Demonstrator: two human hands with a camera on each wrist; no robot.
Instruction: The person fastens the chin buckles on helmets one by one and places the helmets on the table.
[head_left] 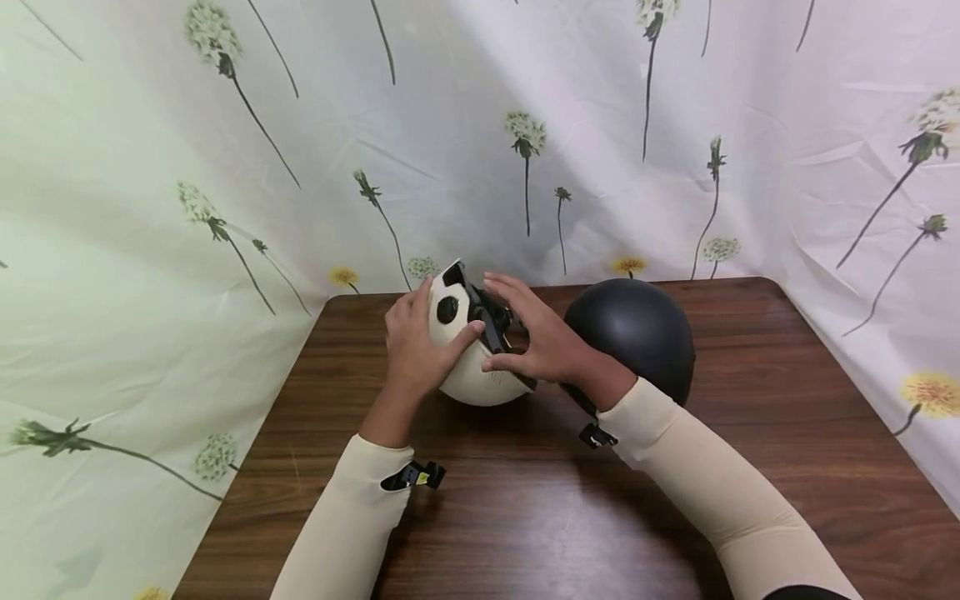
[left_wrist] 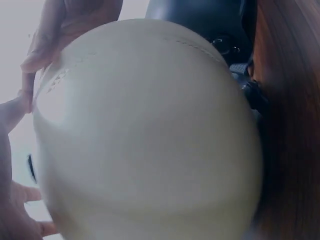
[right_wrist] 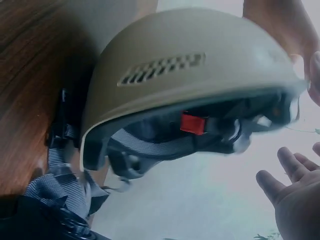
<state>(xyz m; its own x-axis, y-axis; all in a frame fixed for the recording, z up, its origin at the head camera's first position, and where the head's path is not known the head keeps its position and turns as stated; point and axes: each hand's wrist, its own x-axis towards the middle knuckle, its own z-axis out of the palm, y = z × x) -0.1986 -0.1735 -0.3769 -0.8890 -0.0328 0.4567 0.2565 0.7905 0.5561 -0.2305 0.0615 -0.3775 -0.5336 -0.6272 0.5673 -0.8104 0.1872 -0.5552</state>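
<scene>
A cream-white helmet [head_left: 480, 382] is tipped on its side on the table, its dark padded opening turned to the right. My left hand [head_left: 420, 342] grips its shell, fingers over the far side and thumb by the rim. My right hand [head_left: 551, 337] is at the opening, fingers and thumb spread; in the right wrist view the right hand [right_wrist: 302, 195] appears apart from the shell. Inside the helmet a red buckle piece [right_wrist: 192, 124] and grey webbing show. The cream shell [left_wrist: 150, 125] fills most of the left wrist view.
A matte black helmet [head_left: 633, 333] sits dome up just right of the cream one, partly behind my right wrist. Grey chin straps [right_wrist: 52, 187] lie between the two helmets. The brown wooden table [head_left: 510, 517] ends at a flower-printed cloth backdrop [head_left: 465, 167].
</scene>
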